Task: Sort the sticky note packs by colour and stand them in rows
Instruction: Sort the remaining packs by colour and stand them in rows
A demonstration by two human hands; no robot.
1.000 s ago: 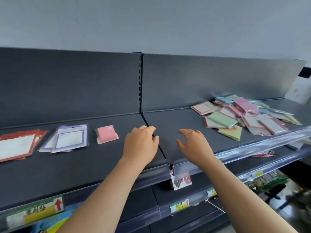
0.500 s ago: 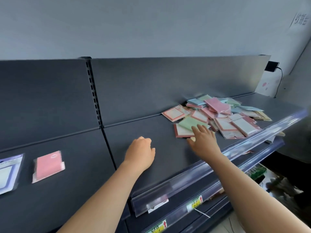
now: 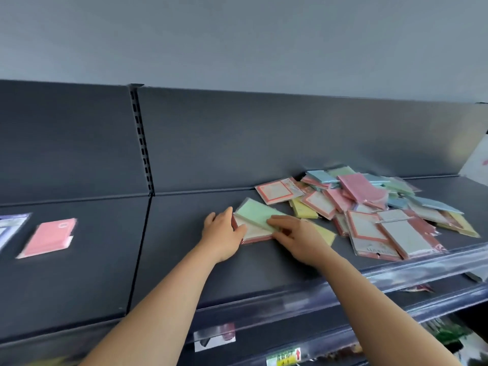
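Left hand (image 3: 224,233), earlier curled on shelf (image 3: 184,265), now pinches red-bordered pack (image 3: 254,231); right hand (image 3: 298,235) flat on green pack (image 3: 254,211).

The shelf (image 3: 258,262) and its back panel (image 3: 264,143) are a dark charcoal grey, under a pale blue-grey wall (image 3: 237,40). The nearest mint-green pack (image 3: 253,213) lies over a red-bordered pack (image 3: 254,233) with a cream centre. Beside them shows a pale yellow pack (image 3: 324,233). In the heap (image 3: 369,207) the colours are mixed: pink, light blue, mint green, yellow, and several cream faces framed in red. Its topmost pink pack (image 3: 360,188) is plain. Far to the left sits a salmon-pink pack (image 3: 48,237), and at the edge a white pack with a purple border (image 3: 10,227). A lower price label (image 3: 284,360) is yellow-green with a red arrow.
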